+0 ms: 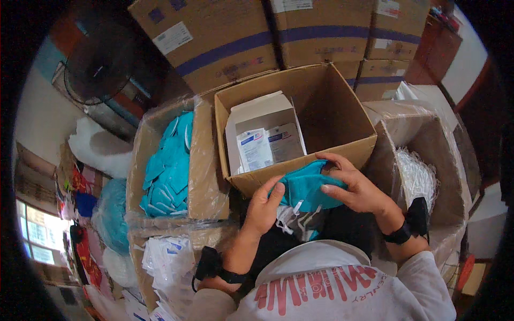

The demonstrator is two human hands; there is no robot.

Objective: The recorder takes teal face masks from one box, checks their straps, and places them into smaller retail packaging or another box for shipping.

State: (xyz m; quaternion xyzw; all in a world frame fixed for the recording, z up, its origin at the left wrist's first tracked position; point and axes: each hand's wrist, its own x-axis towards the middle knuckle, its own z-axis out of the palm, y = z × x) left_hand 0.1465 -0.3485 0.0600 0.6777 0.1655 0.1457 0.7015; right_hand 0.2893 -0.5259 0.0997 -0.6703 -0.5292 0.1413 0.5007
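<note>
A teal face mask (308,188) is spread between my two hands over my lap. At its left edge my left hand (261,208) is closed, the thumb pressing on the mask. My right hand (360,188) grips the right side, thumb on the near face and fingers at the upper edge. Just below the mask, white straps (285,220) hang or lie near my lap; which of them belong to the mask I cannot tell.
Ahead stands an open carton (300,167) with a white box (263,109) of printed packets inside. A carton of teal masks (167,176) is on the left, above white packets (172,262). On the right a carton holds white straps (416,179). Large cartons (321,40) rise behind.
</note>
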